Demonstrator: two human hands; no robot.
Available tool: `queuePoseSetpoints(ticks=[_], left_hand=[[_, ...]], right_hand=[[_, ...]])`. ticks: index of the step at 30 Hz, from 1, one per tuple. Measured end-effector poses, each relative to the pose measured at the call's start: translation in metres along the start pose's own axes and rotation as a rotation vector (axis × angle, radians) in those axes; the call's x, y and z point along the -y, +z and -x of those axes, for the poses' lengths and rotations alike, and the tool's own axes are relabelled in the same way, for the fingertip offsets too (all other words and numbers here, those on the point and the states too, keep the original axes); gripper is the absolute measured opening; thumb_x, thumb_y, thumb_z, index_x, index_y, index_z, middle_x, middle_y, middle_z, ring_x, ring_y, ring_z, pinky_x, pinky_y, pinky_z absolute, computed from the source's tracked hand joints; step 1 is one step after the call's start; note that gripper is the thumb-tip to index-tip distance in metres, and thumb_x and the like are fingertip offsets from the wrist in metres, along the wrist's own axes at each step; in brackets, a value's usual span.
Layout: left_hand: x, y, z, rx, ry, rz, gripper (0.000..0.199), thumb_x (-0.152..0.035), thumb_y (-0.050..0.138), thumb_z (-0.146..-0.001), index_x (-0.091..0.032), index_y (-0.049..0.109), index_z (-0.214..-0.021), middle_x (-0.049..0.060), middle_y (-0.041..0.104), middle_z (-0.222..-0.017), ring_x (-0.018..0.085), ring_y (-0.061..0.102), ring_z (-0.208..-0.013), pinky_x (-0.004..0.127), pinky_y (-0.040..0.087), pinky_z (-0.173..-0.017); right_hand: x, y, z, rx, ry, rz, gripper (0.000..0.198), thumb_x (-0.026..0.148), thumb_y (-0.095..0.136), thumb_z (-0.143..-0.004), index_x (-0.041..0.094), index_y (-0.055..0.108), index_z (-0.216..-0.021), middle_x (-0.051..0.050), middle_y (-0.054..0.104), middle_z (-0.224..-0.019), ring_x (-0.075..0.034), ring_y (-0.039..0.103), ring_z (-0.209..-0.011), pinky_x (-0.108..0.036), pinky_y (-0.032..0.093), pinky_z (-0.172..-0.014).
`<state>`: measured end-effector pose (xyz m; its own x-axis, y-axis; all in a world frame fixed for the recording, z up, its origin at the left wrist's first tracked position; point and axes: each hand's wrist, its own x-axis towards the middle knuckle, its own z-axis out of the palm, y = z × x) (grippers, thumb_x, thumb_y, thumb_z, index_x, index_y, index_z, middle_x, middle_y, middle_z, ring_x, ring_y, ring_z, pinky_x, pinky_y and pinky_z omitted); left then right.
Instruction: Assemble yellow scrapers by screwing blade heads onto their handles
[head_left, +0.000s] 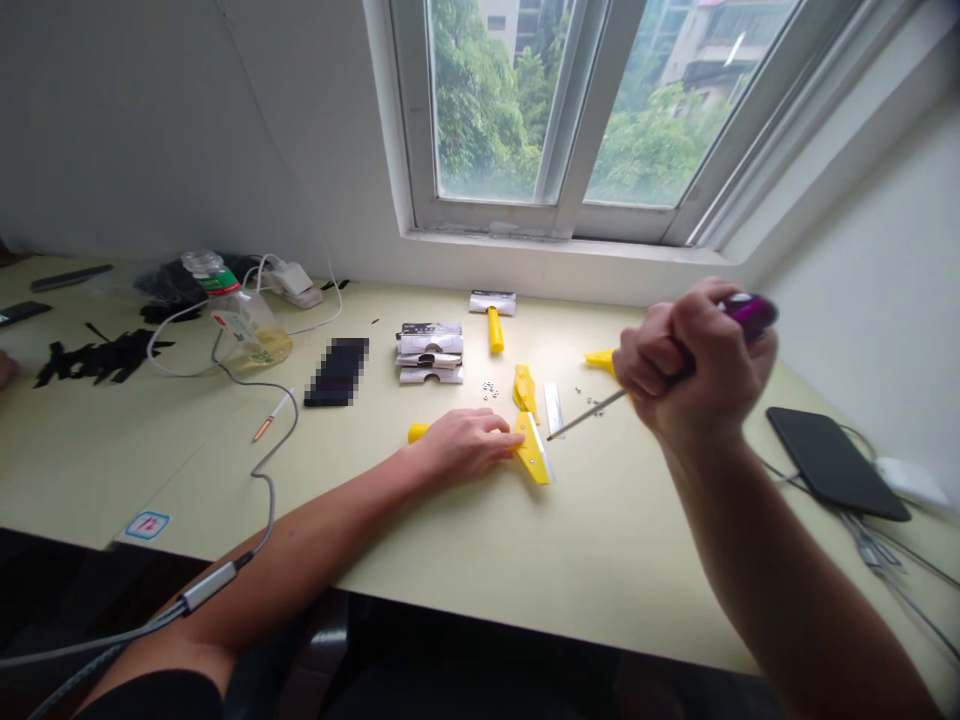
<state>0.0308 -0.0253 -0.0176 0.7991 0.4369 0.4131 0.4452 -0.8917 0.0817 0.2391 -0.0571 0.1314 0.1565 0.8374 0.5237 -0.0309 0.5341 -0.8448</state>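
Observation:
My left hand [469, 442] is closed over a yellow scraper [534, 466] lying on the table, its handle end showing left of the wrist. A metal blade edge and screw heads show on the scraper's head. My right hand [694, 355] is raised, wrapped round a screwdriver [592, 412] with a purple handle. The shaft slants down left, its tip just right of the scraper's head. Beyond the left hand lie yellow plastic parts [524, 388], a loose metal blade [553, 408], small nuts [490, 390] and screws [598, 407].
Behind lie stacked blade covers [430, 352] and another scraper with a covered head [495, 325]. A yellow piece [598, 358] is partly behind my right hand. To the left are a bottle [244, 325], cables and black strips [105, 355]; a dark phone-like device [836, 462] lies right. Another person's hand [6, 370] shows far left.

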Motion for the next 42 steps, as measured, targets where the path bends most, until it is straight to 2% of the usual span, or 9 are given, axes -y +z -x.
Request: queuePoseSetpoints(ticks=[4,8,15,22,27,30,34,38,42], left_hand=[[-0.002,0.002,0.0,0.036,0.06,-0.03,0.026,-0.035,0.045,-0.098,-0.025,0.067,-0.109,0.003,0.069,-0.092,0.014,0.059,-0.078,0.025,0.044,-0.064],[-0.003,0.0,-0.002,0.075,0.068,-0.04,0.029,-0.037,0.043,-0.099,-0.025,0.067,-0.111,0.004,0.068,-0.092,0.015,0.058,-0.079,0.025,0.044,-0.064],[-0.006,-0.004,-0.003,0.119,0.051,-0.054,0.031,-0.037,0.041,-0.1,-0.025,0.067,-0.111,0.005,0.068,-0.095,0.015,0.058,-0.081,0.026,0.044,-0.063],[-0.006,-0.003,-0.004,0.114,0.051,-0.054,0.027,-0.036,0.046,-0.098,-0.025,0.067,-0.11,0.004,0.068,-0.093,0.015,0.058,-0.08,0.026,0.042,-0.063],[-0.007,-0.004,-0.004,0.109,0.043,-0.046,0.027,-0.036,0.046,-0.098,-0.024,0.068,-0.109,0.004,0.068,-0.093,0.015,0.057,-0.08,0.026,0.042,-0.063],[-0.007,-0.003,-0.003,0.105,0.044,-0.039,0.028,-0.037,0.045,-0.098,-0.025,0.068,-0.109,0.004,0.067,-0.092,0.015,0.057,-0.081,0.026,0.043,-0.065],[-0.006,-0.001,-0.002,0.1,0.04,-0.041,0.029,-0.038,0.044,-0.099,-0.025,0.068,-0.109,0.004,0.067,-0.092,0.015,0.057,-0.08,0.026,0.043,-0.064],[-0.005,0.0,-0.002,0.09,0.034,-0.039,0.027,-0.038,0.046,-0.098,-0.026,0.067,-0.11,0.004,0.067,-0.091,0.015,0.057,-0.079,0.025,0.043,-0.063],[-0.004,0.001,-0.002,0.086,0.029,-0.023,0.027,-0.037,0.047,-0.098,-0.025,0.067,-0.11,0.005,0.067,-0.091,0.015,0.058,-0.08,0.024,0.043,-0.063]], right_hand=[[-0.026,0.012,-0.002,-0.07,-0.07,-0.295,0.041,0.038,0.068,-0.079,0.024,0.032,-0.065,0.012,0.028,-0.044,-0.004,0.023,-0.03,-0.019,0.016,-0.028],[-0.045,0.013,-0.007,-0.074,-0.03,-0.357,0.04,0.035,0.071,-0.077,0.024,0.035,-0.066,0.013,0.03,-0.044,-0.003,0.026,-0.03,-0.018,0.017,-0.028],[-0.05,0.011,-0.012,-0.085,0.006,-0.344,0.041,0.037,0.072,-0.076,0.024,0.034,-0.066,0.013,0.032,-0.044,-0.003,0.027,-0.029,-0.018,0.018,-0.027],[-0.048,0.014,-0.011,0.028,0.003,-0.308,0.041,0.039,0.072,-0.079,0.024,0.035,-0.068,0.012,0.033,-0.045,-0.004,0.03,-0.03,-0.017,0.02,-0.027],[-0.055,0.021,-0.01,-0.13,-0.114,-0.193,0.034,0.045,0.064,-0.085,0.027,0.037,-0.077,0.011,0.035,-0.05,-0.005,0.034,-0.033,-0.018,0.024,-0.029],[-0.061,0.022,-0.011,-0.148,-0.157,-0.106,0.026,0.048,0.057,-0.089,0.03,0.039,-0.09,0.01,0.041,-0.057,-0.007,0.039,-0.035,-0.019,0.029,-0.031],[-0.058,0.013,-0.013,-0.071,-0.247,0.209,0.021,0.047,0.056,-0.09,0.03,0.048,-0.099,0.004,0.052,-0.071,-0.011,0.054,-0.051,-0.025,0.047,-0.045],[-0.036,-0.006,-0.016,0.071,-0.315,0.592,0.034,0.042,0.075,-0.076,0.025,0.063,-0.103,-0.003,0.062,-0.092,-0.019,0.064,-0.08,-0.037,0.057,-0.074],[-0.017,-0.019,-0.015,0.295,-0.228,0.396,0.051,0.035,0.076,-0.076,0.028,0.056,-0.123,-0.001,0.068,-0.092,-0.02,0.069,-0.083,-0.039,0.059,-0.079]])
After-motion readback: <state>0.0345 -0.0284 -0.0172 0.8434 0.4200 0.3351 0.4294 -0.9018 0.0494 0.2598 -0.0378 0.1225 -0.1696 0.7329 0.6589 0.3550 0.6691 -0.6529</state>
